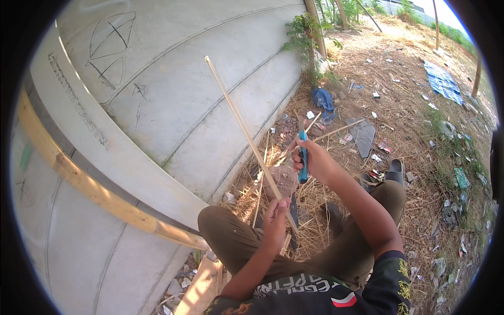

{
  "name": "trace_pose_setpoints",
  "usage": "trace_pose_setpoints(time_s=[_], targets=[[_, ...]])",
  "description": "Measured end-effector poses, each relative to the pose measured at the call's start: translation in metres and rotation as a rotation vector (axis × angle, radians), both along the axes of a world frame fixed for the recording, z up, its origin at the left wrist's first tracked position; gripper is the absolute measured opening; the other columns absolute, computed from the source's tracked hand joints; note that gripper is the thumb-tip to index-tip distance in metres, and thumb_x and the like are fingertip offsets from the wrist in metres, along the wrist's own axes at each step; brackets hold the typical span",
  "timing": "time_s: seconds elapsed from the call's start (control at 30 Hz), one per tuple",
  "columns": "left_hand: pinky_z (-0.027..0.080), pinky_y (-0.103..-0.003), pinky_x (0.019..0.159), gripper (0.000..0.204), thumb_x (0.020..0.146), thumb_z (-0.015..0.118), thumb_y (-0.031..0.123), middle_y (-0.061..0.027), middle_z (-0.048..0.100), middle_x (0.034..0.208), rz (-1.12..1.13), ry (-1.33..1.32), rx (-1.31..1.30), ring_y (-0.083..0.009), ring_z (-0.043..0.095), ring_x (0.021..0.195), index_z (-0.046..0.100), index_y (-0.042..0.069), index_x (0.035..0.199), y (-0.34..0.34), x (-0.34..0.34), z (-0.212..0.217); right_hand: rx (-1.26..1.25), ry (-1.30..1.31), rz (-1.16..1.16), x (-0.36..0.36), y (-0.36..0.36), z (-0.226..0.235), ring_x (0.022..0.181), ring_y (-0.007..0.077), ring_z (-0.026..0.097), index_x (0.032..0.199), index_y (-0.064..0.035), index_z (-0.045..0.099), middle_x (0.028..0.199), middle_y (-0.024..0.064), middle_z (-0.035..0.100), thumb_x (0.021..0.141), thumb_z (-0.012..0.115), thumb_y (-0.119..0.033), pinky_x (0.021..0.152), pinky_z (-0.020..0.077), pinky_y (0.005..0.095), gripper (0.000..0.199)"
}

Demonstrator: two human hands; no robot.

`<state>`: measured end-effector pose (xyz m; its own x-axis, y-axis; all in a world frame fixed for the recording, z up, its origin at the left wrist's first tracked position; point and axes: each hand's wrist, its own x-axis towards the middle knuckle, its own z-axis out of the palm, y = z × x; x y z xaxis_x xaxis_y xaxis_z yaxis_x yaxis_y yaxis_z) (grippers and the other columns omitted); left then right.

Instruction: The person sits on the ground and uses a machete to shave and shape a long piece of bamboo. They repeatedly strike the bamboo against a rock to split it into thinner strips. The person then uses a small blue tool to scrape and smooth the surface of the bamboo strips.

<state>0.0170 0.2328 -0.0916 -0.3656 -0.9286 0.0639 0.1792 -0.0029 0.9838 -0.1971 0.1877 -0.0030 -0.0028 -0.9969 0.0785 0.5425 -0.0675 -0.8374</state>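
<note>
My left hand (pixel 275 219) is closed around the lower part of a long, thin bamboo strip (pixel 239 118), which slants up and to the left in front of the wall. In my right hand (pixel 313 158) is a blue utility knife (pixel 303 167), its blade pointing up and away from me. Knife and strip are apart. Below them, between my legs, sits a round brown block (pixel 282 182), partly behind the strip. A dark, flat, narrow piece (pixel 294 210) lies next to my left hand; its kind I cannot make out.
A grey panel wall (pixel 220 89) rises at the left, with a bamboo pole (pixel 100 191) across it. Straw and shavings (pixel 320 236) cover the ground by my legs. A blue plastic bag (pixel 323 100), a grey flat scrap (pixel 363 137) and a blue tarp (pixel 442 83) lie farther off.
</note>
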Motion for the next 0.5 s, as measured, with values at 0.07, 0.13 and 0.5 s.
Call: trace_pose_setpoints(time_s=[0.07,0.13,0.5], targets=[[0.04,-0.033,0.104,0.031,0.108,0.054,0.025,-0.004,0.063,0.119,-0.024,0.067,-0.045,-0.013,0.054,0.114,0.061,0.001,0.125,-0.005,-0.013,0.014,-0.073,-0.118,0.159,-0.007,-0.002,-0.002,0.083,0.0222,0.058,0.098,-0.004,0.06,0.083,0.009,0.057,0.104,0.044,-0.031,0.088,0.0469,0.038,0.032],[0.047,-0.026,0.086,0.028,0.108,0.054,0.025,-0.0093,0.069,0.117,-0.01,0.102,-0.165,-0.0073,0.058,0.098,0.063,0.0,0.116,-0.011,-0.024,0.018,-0.049,-0.031,0.118,0.002,0.004,0.005,0.089,0.0212,0.06,0.098,-0.0037,0.062,0.088,0.0094,0.062,0.105,0.045,-0.033,0.091,0.0455,0.0373,0.034],[0.047,-0.024,0.075,0.024,0.109,0.05,0.021,-0.0059,0.065,0.095,-0.121,-0.061,-0.073,-0.0085,0.053,0.083,0.063,0.002,0.105,-0.01,0.004,0.0,0.03,0.117,-0.3,-0.061,0.014,0.024,0.076,0.0114,0.06,0.112,-0.0012,0.069,0.083,0.0036,0.062,0.101,0.059,-0.036,0.067,0.0454,0.0317,0.037]])
